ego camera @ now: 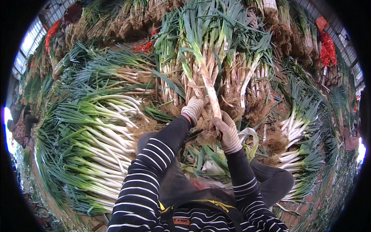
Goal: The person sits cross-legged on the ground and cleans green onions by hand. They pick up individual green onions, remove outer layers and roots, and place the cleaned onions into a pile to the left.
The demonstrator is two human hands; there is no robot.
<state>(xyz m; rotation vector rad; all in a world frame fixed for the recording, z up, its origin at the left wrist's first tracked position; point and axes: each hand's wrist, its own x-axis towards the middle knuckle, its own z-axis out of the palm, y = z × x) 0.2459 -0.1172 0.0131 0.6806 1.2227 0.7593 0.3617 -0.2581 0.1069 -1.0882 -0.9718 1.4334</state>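
Both hands wear striped knit work gloves. My right hand [228, 131] grips the root end of a thick long green onion [209, 90], its soil-stained outer skin still on. The onion slants upward, its green leaves lying over a bundle of unpeeled green onions [171, 66]. To its left, my left hand [193, 109] is closed around the lower end of another unpeeled green onion [189, 76]; its fingertips are partly hidden. Brown tangled roots [209, 130] hang between the hands. Below them, stripped leaves and skins [203, 156] lie between my bent legs.
Rows of clean, white-stalked green onions [107, 150] lie on my left, roots inward. A smaller clean pile [292, 156] lies on my right. Tied, unpeeled bundles [127, 20] stand along the back. Red netting [327, 47] hangs at the right, and scraps litter the ground [304, 208].
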